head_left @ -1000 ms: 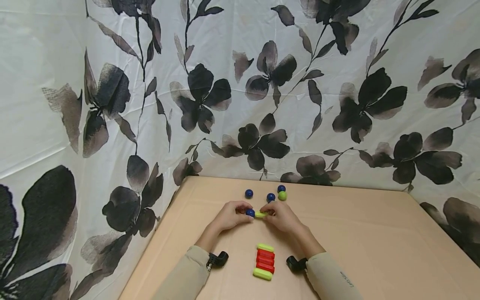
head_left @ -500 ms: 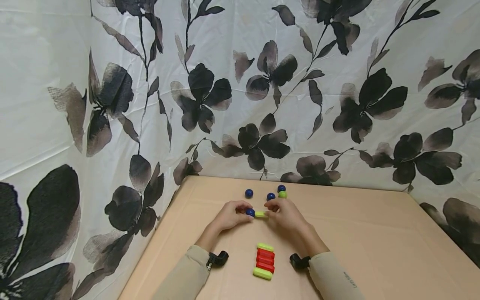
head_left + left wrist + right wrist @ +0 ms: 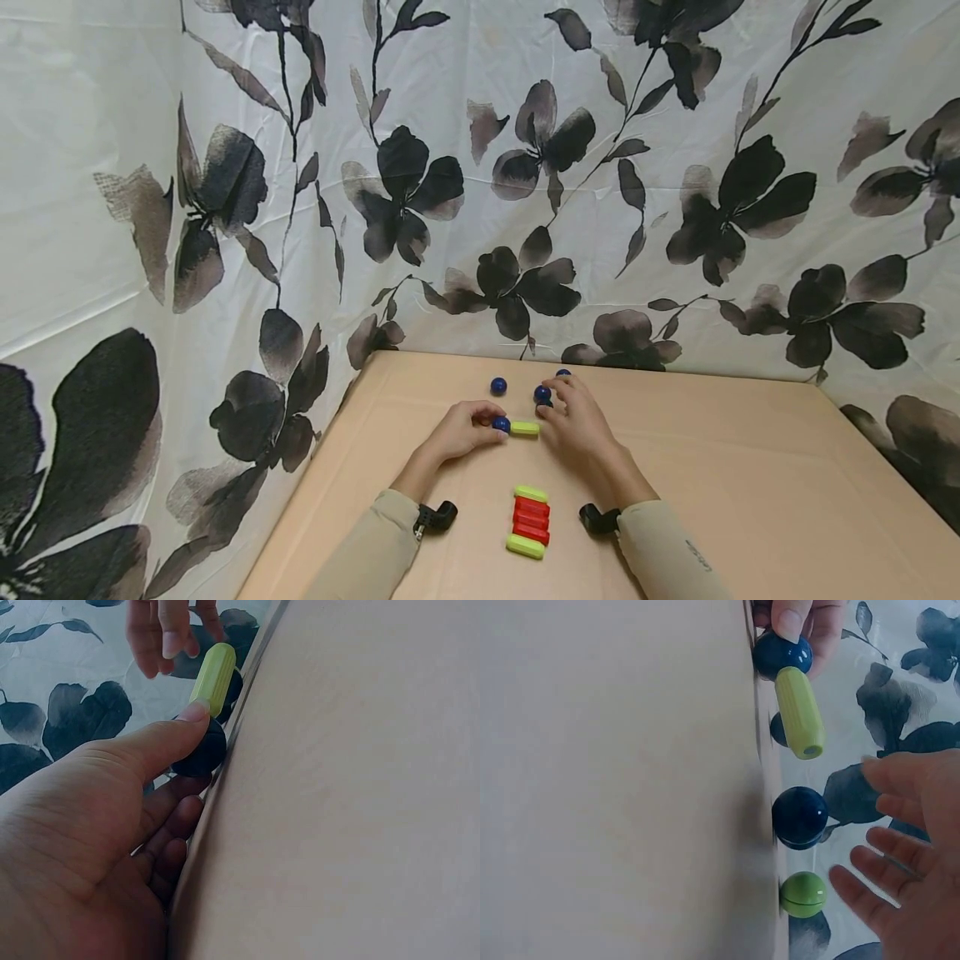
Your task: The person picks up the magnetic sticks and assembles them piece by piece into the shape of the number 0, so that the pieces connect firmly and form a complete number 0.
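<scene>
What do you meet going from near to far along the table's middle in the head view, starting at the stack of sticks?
Stack of red and green sticks → green stick joined to a blue ball held by the left hand → lone blue ball.

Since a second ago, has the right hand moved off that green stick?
Yes. The right hand has left the green stick and moved toward the table's far edge, now open by the blue ball. The left hand holds its ball.

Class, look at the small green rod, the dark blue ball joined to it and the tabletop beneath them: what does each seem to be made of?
Small ribbed green rod: probably matte moulded plastic, with fine lengthwise ribs and a hole in its end.
Dark blue ball: glossy, with bright highlights; perhaps coated plastic or metal.
Tan tabletop: smooth and matte, perhaps laminate or board; no grain shows.
</scene>
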Tool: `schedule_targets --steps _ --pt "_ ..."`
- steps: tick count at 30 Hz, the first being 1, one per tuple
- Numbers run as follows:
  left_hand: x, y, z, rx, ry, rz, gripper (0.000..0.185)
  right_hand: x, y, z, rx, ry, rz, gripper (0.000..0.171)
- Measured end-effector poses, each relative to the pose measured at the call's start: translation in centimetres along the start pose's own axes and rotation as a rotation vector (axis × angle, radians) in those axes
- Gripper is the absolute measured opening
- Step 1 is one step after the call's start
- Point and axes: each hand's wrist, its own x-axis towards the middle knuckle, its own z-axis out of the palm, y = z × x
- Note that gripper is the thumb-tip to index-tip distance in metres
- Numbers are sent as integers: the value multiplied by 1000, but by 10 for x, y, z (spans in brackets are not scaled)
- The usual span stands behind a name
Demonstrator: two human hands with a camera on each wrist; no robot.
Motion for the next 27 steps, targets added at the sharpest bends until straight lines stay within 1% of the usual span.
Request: schedule_targets --steps 6,11,18,22,27 --pt "-1 0 1 3 -3 -2 40 3 4 2 43 27 4 42" --pt "-1 0 2 -3 -2 0 38 4 8 4 24 -1 -5 40" --pt "-2 0 0 -1 4 -6 39 5 11 8 1 -45 -63 34" --pt "-2 1 0 3 -1 -1 40 5 12 8 -36 -64 -51 32" --pt "-1 1 1 4 2 -10 38 4 14 7 -65 -109 -31 30"
